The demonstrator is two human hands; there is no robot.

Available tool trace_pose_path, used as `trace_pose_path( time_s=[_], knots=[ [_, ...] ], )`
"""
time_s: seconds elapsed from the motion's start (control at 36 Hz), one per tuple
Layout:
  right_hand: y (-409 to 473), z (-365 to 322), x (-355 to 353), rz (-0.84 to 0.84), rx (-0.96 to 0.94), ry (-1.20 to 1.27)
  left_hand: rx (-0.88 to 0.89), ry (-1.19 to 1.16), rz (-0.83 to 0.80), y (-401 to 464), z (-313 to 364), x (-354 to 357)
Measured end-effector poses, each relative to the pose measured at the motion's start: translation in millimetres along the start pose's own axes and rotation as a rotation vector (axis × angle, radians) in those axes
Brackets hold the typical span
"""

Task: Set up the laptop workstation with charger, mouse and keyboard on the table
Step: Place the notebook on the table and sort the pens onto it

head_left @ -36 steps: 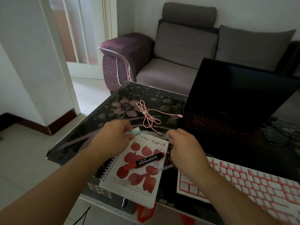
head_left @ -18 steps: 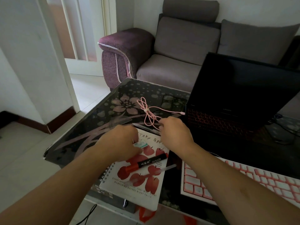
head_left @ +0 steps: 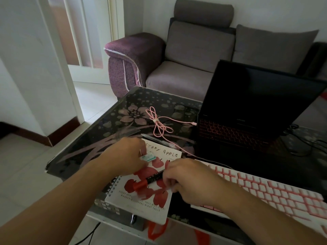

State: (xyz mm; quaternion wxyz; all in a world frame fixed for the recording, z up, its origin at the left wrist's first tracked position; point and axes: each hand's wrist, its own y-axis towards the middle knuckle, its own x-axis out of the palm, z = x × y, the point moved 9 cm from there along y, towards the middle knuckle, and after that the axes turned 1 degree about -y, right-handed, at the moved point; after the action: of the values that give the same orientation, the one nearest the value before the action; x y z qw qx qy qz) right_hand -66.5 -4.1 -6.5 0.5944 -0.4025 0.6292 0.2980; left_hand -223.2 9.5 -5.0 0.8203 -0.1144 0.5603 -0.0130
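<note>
An open black laptop (head_left: 251, 103) with a dark screen stands at the back right of the glass table (head_left: 92, 138). A pink and white keyboard (head_left: 276, 193) lies in front of it. Its pink cable (head_left: 160, 123) lies bundled on the glass beside the laptop. My left hand (head_left: 127, 156) holds a small white and green item (head_left: 148, 157) over a spiral notebook (head_left: 141, 197). My right hand (head_left: 187, 175) pinches the black end of a red and black marker (head_left: 146, 181) lying on the notebook.
A clear pen (head_left: 157, 140) lies along the notebook's far edge. Dark cables (head_left: 304, 138) run on the table right of the laptop. A grey and purple sofa (head_left: 194, 55) stands behind the table. The table's near left edge (head_left: 53, 165) drops to a tiled floor.
My right hand has drawn back from the clear pen at the notebook's far edge and now pinches the marker. My left hand has stayed over the notebook with the small item.
</note>
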Motion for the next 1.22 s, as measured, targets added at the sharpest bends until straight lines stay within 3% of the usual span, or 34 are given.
trace_pose_path(
  time_s=[0.19,0.33,0.64,0.89,1.22],
  knots=[
    [-2.3,-5.5,-21.8,0.178,0.003,-0.006,-0.01,-0.023,-0.016,-0.8,-0.4,0.1],
    [9.9,0.5,-11.2,0.139,0.106,0.1,0.01,-0.016,0.0,5.5,0.1,2.2],
    [24.7,2.8,-13.2,0.12,0.077,0.057,-0.02,-0.079,-0.022,14.5,-9.2,7.5],
    [32.8,85.6,-60.9,0.339,0.402,0.166,-0.03,-0.163,-0.009,18.0,-18.6,7.6],
    [103.5,82.7,-35.8,0.298,0.487,0.097,0.003,-0.067,-0.021,11.4,-4.6,6.6]
  ],
)
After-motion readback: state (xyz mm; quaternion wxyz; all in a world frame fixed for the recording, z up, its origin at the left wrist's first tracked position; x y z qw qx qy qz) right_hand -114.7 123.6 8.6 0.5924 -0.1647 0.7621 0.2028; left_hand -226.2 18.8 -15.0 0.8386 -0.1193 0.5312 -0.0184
